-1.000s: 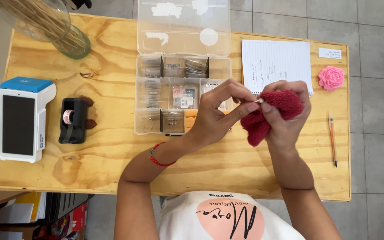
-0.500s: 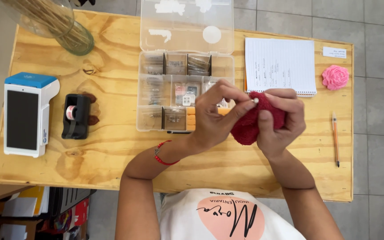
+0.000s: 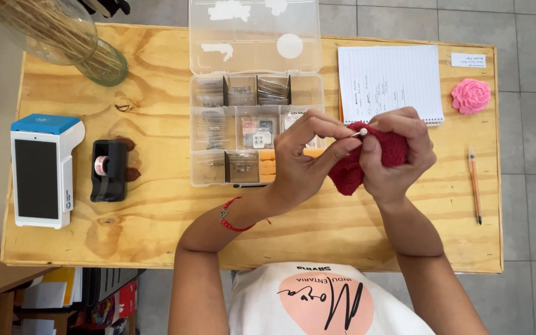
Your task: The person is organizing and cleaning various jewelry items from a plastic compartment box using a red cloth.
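At the far left of the wooden table (image 3: 156, 229) we note a white handheld terminal with a blue top (image 3: 41, 169), lying flat with its dark screen upward, and just beside it a black tape dispenser (image 3: 108, 170) with a small red-and-white label on its roll. Behind these a glass jar of thin sticks (image 3: 63, 34) stands at the table's back corner, well apart from the work area. At the centre sits a clear compartment box (image 3: 257, 127), lid folded back so every cell is open to reach; white patches, probably stickers, mark the lid, and small packets lie in the middle cells. Our left hand (image 3: 302, 162), a red cord bracelet (image 3: 231, 217) at the wrist, pinches a small pearl-headed pin (image 3: 361, 132) between thumb and forefinger, fingertips closed on it. Our right hand (image 3: 398, 155) is clamped around a red felt piece (image 3: 367, 162), holding it raised just above the table edge of the box, so the pin meets it steadily. Behind lies a lined notepad (image 3: 387, 84) with handwriting, then a white rectangular label (image 3: 468, 60), a pink flower-shaped piece (image 3: 470, 95), and an orange pencil (image 3: 474, 183) along the right edge
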